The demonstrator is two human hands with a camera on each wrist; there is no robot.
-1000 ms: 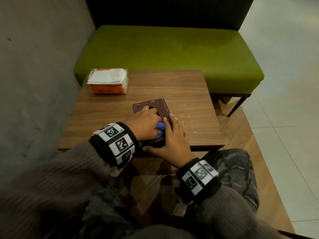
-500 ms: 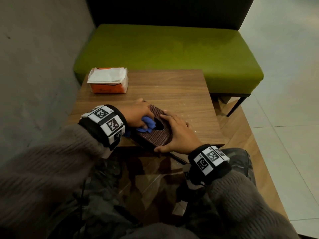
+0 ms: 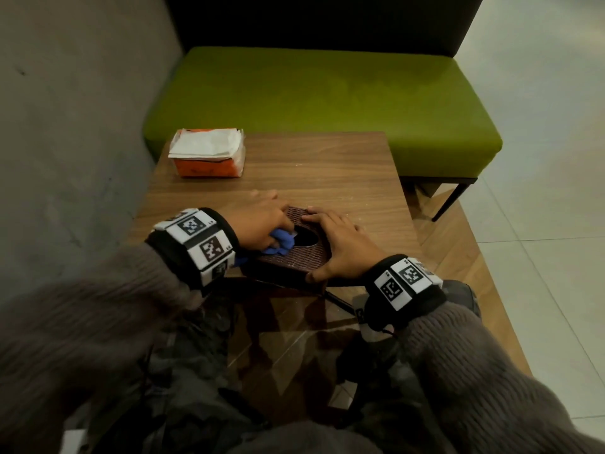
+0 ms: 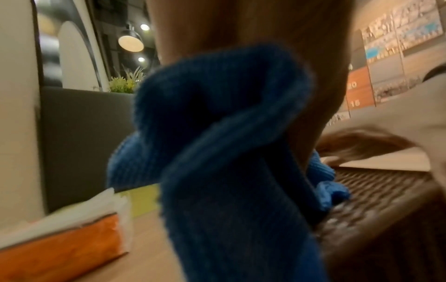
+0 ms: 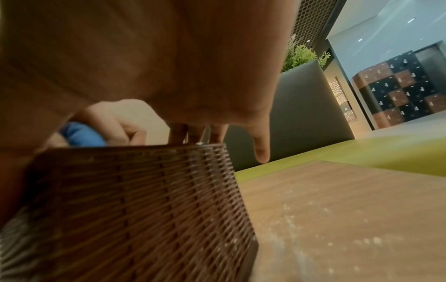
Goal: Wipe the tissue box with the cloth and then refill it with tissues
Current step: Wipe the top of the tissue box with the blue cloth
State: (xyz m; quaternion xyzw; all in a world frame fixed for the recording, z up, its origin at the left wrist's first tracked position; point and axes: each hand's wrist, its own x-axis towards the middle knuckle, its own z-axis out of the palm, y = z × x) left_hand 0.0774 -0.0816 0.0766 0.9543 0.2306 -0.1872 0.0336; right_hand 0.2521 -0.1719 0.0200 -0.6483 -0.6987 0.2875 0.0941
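A brown woven tissue box [image 3: 294, 262] with an oval opening lies turned at an angle near the front edge of the wooden table [image 3: 327, 172]. My left hand [image 3: 262, 221] grips a bunched blue cloth [image 3: 280, 240] and presses it on the box top, just left of the opening. In the left wrist view the cloth [image 4: 217, 152] fills the middle and the box [image 4: 374, 200] sits below it to the right. My right hand [image 3: 340, 244] lies over the box's right side, fingers reaching its far corner and thumb on the near corner. The right wrist view shows the box wall [image 5: 132, 209] under my palm.
An orange pack of white tissues [image 3: 208, 152] stands at the table's far left corner. A green bench [image 3: 327, 90] runs behind the table and a grey wall [image 3: 72, 126] stands on the left. Pale crumbs dot the tabletop [image 5: 337, 219] right of the box.
The box has been turned and now sits at an angle. My left hand slid the cloth from the near right of the top to its left side. My right hand shifted to the right side.
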